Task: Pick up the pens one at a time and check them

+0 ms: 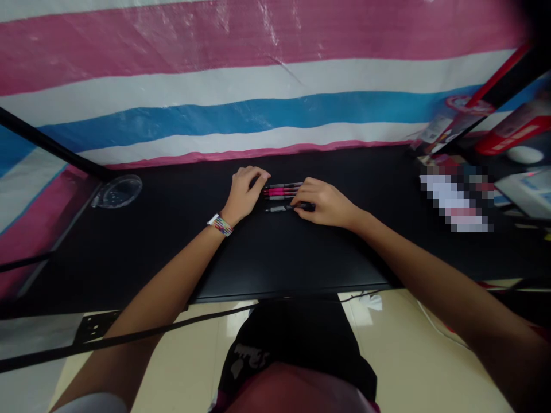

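Note:
Several pens lie side by side on the black tabletop (275, 252), between my hands; a pink pen (279, 190) stands out among darker ones. A little nearer to me is a black-and-grey pen (278, 209), roughly parallel to that row. My right hand (322, 202) pinches this pen near its right end between thumb and fingers. At the left ends of the row rests my left hand (245, 192), with a colourful band at its wrist. Its fingers are curved, with a gap between thumb and forefinger, and it holds nothing. Whether its fingertips touch the pens, I cannot tell.
A clear plastic lid or shallow container (118, 191) lies at the back left. To the right stand a clear cup with a red lid (456, 120), a red-and-white item (516, 126) and a white box (527, 192). Striped sheeting (258, 120) hangs behind the table.

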Demonstrator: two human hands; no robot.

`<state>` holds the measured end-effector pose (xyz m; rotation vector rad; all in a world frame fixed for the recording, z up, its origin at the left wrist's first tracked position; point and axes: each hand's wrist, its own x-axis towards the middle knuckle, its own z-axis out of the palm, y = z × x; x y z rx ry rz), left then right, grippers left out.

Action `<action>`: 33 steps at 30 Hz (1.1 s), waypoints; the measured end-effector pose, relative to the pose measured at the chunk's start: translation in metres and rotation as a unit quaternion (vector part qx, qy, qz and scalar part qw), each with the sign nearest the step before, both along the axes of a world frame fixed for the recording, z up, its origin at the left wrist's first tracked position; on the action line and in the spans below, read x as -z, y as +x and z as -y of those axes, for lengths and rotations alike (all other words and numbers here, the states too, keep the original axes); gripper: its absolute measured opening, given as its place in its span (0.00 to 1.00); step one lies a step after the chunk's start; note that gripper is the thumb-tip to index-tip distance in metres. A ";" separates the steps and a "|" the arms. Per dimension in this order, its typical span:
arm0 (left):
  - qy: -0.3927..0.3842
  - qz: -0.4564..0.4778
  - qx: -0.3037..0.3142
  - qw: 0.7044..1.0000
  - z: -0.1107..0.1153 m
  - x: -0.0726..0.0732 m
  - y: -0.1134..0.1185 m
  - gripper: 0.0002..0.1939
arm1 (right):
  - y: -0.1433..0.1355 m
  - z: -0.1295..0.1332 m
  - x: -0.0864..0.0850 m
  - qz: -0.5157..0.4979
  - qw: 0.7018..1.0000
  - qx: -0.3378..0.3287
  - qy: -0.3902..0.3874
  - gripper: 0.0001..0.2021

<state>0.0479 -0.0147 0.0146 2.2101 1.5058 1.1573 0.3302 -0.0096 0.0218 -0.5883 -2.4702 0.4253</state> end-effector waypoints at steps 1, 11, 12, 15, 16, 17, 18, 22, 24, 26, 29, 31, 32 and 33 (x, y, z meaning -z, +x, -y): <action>0.011 -0.014 0.013 1.000 0.003 -0.003 0.002 0.22 | 0.000 0.000 0.000 -0.013 1.000 0.004 -0.007 0.07; 0.105 -0.072 0.065 0.990 0.015 -0.006 0.012 0.11 | 0.000 -0.010 0.001 -0.211 0.952 0.124 -0.183 0.09; 0.109 -0.064 0.056 0.990 0.015 -0.006 0.012 0.10 | 0.000 -0.011 0.001 -0.231 0.938 0.132 -0.223 0.10; 0.109 -0.048 0.037 0.992 0.013 -0.005 0.010 0.07 | 0.002 -0.016 0.003 -0.291 0.892 0.129 -0.321 0.11; 0.108 -0.043 0.036 0.993 0.013 -0.005 0.010 0.07 | 0.002 -0.018 0.003 -0.309 0.878 0.122 -0.344 0.12; 0.108 -0.036 0.040 0.993 0.013 -0.005 0.009 0.07 | 0.003 -0.019 0.004 -0.323 0.866 0.116 -0.365 0.12; 0.109 -0.027 0.044 0.993 0.013 -0.005 0.009 0.06 | 0.003 -0.020 0.005 -0.333 0.855 0.112 -0.382 0.13; 0.101 -0.002 0.050 0.994 0.013 -0.004 0.008 0.06 | 0.003 -0.023 0.006 -0.348 0.832 0.119 -0.415 0.15; 0.094 -0.004 0.052 0.994 0.013 -0.004 0.008 0.07 | 0.003 -0.023 0.007 -0.349 0.836 0.125 -0.405 0.16; 0.090 -0.006 0.059 0.994 0.013 -0.004 0.007 0.08 | 0.003 -0.025 0.007 -0.348 0.842 0.131 -0.391 0.16; 0.085 0.003 0.070 0.994 0.012 -0.004 0.007 0.08 | 0.005 -0.027 0.009 -0.344 0.850 0.135 -0.377 0.15; 0.084 0.010 0.077 0.993 0.012 -0.004 0.007 0.07 | 0.005 -0.027 0.009 -0.342 0.852 0.134 -0.374 0.15; 0.083 0.012 0.080 0.993 0.012 -0.004 0.006 0.07 | 0.005 -0.027 0.009 -0.340 0.852 0.134 -0.374 0.15; 0.082 0.011 0.083 0.993 0.012 -0.004 0.006 0.08 | 0.004 -0.027 0.009 -0.339 0.852 0.136 -0.375 0.15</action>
